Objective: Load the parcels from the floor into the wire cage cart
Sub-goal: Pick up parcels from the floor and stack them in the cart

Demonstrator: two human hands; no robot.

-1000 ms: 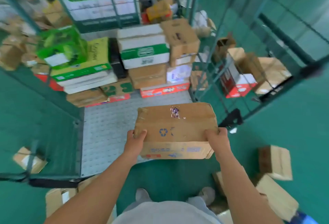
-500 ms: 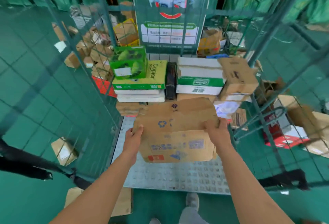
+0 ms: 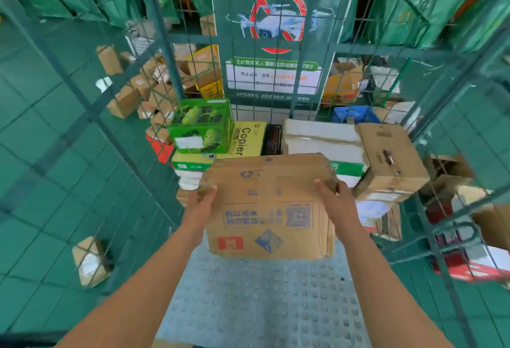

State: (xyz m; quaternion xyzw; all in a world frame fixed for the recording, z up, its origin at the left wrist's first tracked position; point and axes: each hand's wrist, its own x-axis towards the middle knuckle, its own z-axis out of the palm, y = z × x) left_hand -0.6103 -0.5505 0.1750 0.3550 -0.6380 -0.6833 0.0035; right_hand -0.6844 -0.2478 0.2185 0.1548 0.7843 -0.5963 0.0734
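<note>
I hold a brown cardboard parcel (image 3: 269, 206) with blue print and a red square, raised above the studded grey floor of the wire cage cart (image 3: 256, 300). My left hand (image 3: 200, 204) grips its left edge and my right hand (image 3: 335, 200) grips its upper right corner. The parcel is tilted, its printed face toward me. Behind it stands the stack inside the cart: a green box (image 3: 201, 126) on a yellow copier-paper box (image 3: 248, 140), white boxes (image 3: 320, 140) and a brown box (image 3: 389, 159).
Green wire mesh walls (image 3: 116, 132) close the cart on the left, back and right; a drone-ban poster (image 3: 276, 32) hangs on the back. Loose parcels lie outside on the green floor, one at the left (image 3: 91, 260), a pile behind (image 3: 143, 90), and more at the right (image 3: 469, 240).
I have stepped toward the cart and lifted the parcel from low over the cart's front edge up to the stack, tilting its printed face toward me. Both hands kept their grip.
</note>
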